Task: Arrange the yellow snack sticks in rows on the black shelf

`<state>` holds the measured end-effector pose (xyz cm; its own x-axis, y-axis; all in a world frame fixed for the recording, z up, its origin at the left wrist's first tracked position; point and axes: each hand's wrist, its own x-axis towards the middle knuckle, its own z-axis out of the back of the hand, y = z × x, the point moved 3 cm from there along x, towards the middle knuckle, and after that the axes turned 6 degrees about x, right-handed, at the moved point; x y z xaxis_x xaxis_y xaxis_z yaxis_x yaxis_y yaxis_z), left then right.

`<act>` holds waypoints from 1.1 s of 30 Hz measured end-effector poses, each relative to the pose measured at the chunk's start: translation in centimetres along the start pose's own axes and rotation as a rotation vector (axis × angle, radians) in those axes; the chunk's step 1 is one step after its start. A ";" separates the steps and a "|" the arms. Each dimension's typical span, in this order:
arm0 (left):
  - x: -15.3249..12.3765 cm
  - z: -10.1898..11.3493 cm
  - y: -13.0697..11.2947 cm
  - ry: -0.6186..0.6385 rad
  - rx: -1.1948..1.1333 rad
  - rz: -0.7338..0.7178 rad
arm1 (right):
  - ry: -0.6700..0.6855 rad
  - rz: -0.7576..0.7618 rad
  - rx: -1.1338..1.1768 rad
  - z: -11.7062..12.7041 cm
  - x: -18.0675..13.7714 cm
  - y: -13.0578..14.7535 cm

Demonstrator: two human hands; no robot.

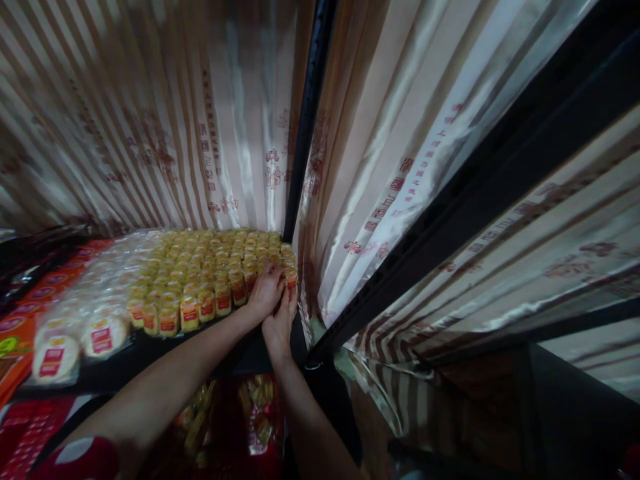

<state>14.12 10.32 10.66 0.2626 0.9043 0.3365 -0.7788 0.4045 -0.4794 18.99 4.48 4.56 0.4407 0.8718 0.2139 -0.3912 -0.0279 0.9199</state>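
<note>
Rows of small yellow-wrapped packets [185,273] with red labels stand tightly packed on a dark shelf. At the right end of the front row, my left hand [267,291] reaches over the packets with its fingers bent and closed. Just below and to the right, my right hand [280,323] is also closed, its fingers pointing up against the same end packets. Both hands touch each other around a small yellow packet [291,277] at the corner. My fingers partly hide what lies between them.
Clear-wrapped round white cakes [103,337] with red labels lie left of the packets, beside orange-red packages [30,313]. A black post [305,127] rises behind the corner. Patterned curtains [240,133] hang around the shelf. Red packages [260,413] sit on a lower level.
</note>
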 end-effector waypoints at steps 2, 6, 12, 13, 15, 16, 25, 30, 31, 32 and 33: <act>-0.1 0.0 0.1 0.016 -0.024 -0.024 | 0.006 0.010 -0.013 -0.1 -0.1 0.0; -0.5 -0.2 0.2 0.089 -0.070 -0.087 | 0.020 -0.005 -0.056 -0.1 -0.1 0.1; -1.1 -0.3 0.4 0.158 -0.098 -0.084 | 0.030 -0.012 -0.068 0.1 0.2 -0.1; -1.1 -0.3 0.4 0.162 -0.099 -0.089 | 0.030 -0.008 -0.064 0.1 0.3 -0.1; -1.1 -0.3 0.3 0.165 -0.107 -0.095 | 0.026 -0.006 -0.057 0.0 0.4 -0.3; -1.1 -0.3 0.2 0.167 -0.109 -0.093 | 0.025 -0.003 -0.052 0.0 0.4 -0.4; -1.1 -0.5 -0.5 0.157 0.014 -0.033 | -0.037 0.020 0.012 0.0 0.7 -1.0; -0.9 -0.6 -0.5 0.206 0.040 -0.059 | -0.007 0.045 -0.012 -0.4 0.9 -1.3; -0.9 -0.7 -0.5 0.215 0.036 -0.060 | 0.002 0.036 -0.011 -0.3 0.9 -1.2; -1.0 -0.7 -0.4 0.221 0.028 -0.058 | 0.011 0.024 -0.013 -0.3 0.8 -1.2; -1.1 -0.7 -0.3 0.218 0.019 -0.045 | 0.020 0.013 -0.018 -0.2 0.7 -1.1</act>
<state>14.43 9.27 9.85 0.4126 0.8943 0.1730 -0.7736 0.4443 -0.4518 19.64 5.24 3.63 0.4188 0.8812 0.2193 -0.4116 -0.0310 0.9108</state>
